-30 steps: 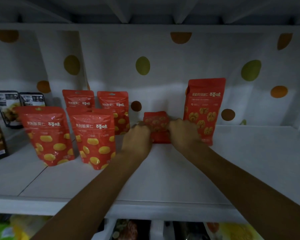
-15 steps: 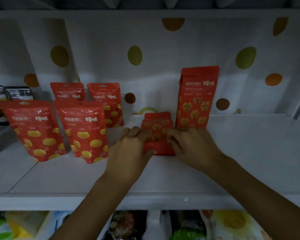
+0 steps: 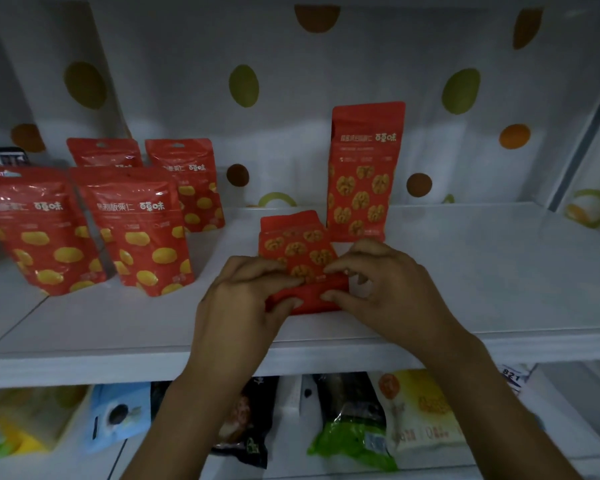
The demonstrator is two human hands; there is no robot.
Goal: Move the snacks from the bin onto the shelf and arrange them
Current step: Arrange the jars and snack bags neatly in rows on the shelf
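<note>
Shelf (image 3: 482, 271): white and flat, with a spotty wall behind it.
Small walnut bag (image 3: 297, 245): red, on the shelf near the front edge, in the middle. Its top leans back.
Left hand (image 3: 243, 299): fingers curl on the bag's bottom left side and pinch it.
Right hand (image 3: 388, 289): fingers and thumb pinch the bag's bottom right side.
Tall walnut bag (image 3: 362, 171): red, stands upright just behind the small one, a bit to the right.
Yellow-nut bags (image 3: 139, 233): four red ones stand on the left, two in front and two behind, apart from the hands.
Lower shelf (image 3: 568, 424): more snack packs lie there. One is a green pack (image 3: 354, 441).
</note>
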